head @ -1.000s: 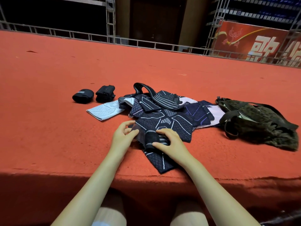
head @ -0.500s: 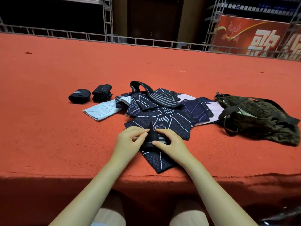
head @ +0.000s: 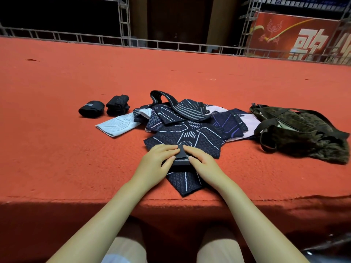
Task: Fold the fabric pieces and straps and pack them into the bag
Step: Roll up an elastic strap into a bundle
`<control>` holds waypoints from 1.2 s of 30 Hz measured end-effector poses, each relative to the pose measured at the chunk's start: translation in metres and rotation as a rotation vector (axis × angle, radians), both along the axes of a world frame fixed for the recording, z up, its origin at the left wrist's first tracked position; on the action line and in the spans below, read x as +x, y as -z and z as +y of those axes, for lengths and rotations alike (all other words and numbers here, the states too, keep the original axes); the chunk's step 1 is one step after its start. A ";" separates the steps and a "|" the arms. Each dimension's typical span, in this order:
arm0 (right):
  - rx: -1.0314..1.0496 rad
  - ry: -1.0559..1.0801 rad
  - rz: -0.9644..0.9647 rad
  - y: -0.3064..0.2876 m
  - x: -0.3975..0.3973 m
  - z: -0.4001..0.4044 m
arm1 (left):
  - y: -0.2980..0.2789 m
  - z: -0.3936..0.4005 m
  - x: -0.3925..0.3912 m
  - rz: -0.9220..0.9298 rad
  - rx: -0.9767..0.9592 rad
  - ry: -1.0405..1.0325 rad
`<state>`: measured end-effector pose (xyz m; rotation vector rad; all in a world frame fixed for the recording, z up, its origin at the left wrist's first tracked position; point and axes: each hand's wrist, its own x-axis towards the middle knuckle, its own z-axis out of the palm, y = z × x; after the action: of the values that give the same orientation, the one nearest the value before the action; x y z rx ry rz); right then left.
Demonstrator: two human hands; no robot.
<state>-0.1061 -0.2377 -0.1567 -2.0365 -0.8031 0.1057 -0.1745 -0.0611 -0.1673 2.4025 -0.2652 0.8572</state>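
A heap of dark patterned fabric pieces lies mid-carpet, with a striped black strap looped on top and a white piece at its left. My left hand and right hand pinch a small black strap between them, partly rolled, on top of a dark patterned piece near the front edge. Two rolled black bundles sit at the left. The dark green bag lies slumped at the right, its mouth facing the heap.
Everything rests on a red carpeted platform whose front edge runs just under my forearms. A metal railing lines the far edge, with a red banner behind at the right. My knees show below the edge.
Both hands have drawn together over the small black strap and rolled it tighter and flatter. The view has tilted down slightly.
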 end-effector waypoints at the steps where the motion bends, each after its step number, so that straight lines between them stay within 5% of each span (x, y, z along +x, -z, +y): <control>1: 0.005 0.003 -0.001 0.000 0.000 0.000 | 0.001 -0.001 0.000 0.001 0.025 0.001; 17: -0.042 0.212 -0.023 -0.003 -0.006 0.004 | -0.015 0.021 0.006 0.262 0.270 0.225; 31: -0.022 0.260 0.167 -0.025 -0.014 0.020 | -0.006 0.015 0.010 0.226 -0.308 0.109; 36: -0.185 0.281 0.103 -0.030 -0.006 0.024 | -0.007 0.018 0.011 0.292 -0.485 0.041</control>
<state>-0.1123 -0.2134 -0.1269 -2.2778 -0.4511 0.1288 -0.1633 -0.0430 -0.1605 2.0193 0.0102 0.4731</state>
